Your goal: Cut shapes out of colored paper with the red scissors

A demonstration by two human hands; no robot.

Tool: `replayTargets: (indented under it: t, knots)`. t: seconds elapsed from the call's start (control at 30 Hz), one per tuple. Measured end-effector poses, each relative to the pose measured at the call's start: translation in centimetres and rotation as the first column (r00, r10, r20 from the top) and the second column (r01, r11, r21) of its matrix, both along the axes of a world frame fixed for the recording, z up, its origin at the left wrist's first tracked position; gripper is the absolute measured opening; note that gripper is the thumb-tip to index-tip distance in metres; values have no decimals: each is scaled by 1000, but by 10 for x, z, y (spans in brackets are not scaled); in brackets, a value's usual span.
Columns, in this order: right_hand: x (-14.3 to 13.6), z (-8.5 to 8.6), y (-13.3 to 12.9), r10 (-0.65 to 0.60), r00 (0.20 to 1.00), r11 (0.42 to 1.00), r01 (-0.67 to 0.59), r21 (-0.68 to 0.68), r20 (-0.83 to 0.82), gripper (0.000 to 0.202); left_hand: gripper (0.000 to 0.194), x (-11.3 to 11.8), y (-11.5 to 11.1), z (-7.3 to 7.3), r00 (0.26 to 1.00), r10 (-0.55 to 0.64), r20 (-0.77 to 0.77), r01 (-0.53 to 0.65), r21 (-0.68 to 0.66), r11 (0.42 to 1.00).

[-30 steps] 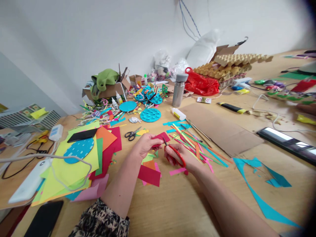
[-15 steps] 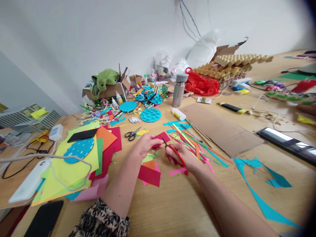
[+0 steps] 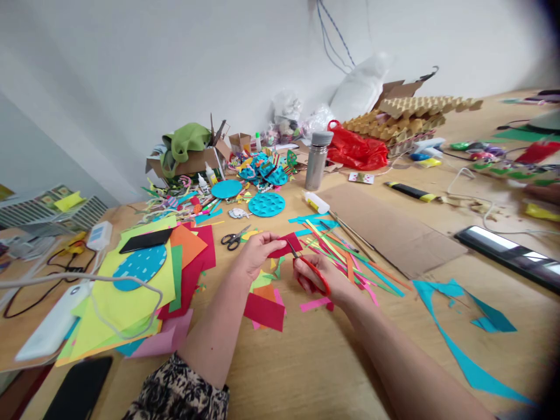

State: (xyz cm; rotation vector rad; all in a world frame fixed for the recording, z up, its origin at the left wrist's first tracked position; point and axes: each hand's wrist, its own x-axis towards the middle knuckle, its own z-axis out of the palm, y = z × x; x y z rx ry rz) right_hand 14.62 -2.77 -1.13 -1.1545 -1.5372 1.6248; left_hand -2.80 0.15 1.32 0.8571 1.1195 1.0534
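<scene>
Between the thumb and fingers of my left hand (image 3: pixel 258 254) is a small piece of dark red paper (image 3: pixel 286 244). My right hand (image 3: pixel 321 273) is closed around red-handled scissors (image 3: pixel 315 274), whose blades point up and left against the paper's lower edge. Below the hands, a larger red paper piece (image 3: pixel 266 312) lies over pink and orange scraps. A pink strip (image 3: pixel 314 304) rests below my right hand. Thin coloured paper strips (image 3: pixel 345 256) are heaped just beyond it.
Black-handled scissors (image 3: pixel 235 237) lie left of my left hand. Coloured sheets (image 3: pixel 131 315) with a black phone (image 3: pixel 146 240) are at the left. Behind stand a metal bottle (image 3: pixel 317 162) and a glue bottle lying down (image 3: pixel 317 202). Cardboard (image 3: pixel 389 227) and blue offcuts (image 3: pixel 464 350) lie rightward.
The red paper in my left hand has shifted slightly and shows more of its face. My left hand has moved a little up; the scissors stay almost in place.
</scene>
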Motion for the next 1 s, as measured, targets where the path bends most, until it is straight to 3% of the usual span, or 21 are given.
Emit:
replayTargets:
  t: [0.43,0.7,1.0]
  knots:
    - [1,-3,0,27,999,999,-26,32,-42,61,28,2,2,1,995,82,50,-80,-46,996]
    - [1,-10,3,12,989,994,4,107,-148,55,36,0,-1,0,993,-111,49,112,-18,994]
    - [2,-5,0,59,992,992,-45,120,-111,60,39,-2,-1,0,993,-114,9,114,-10,993]
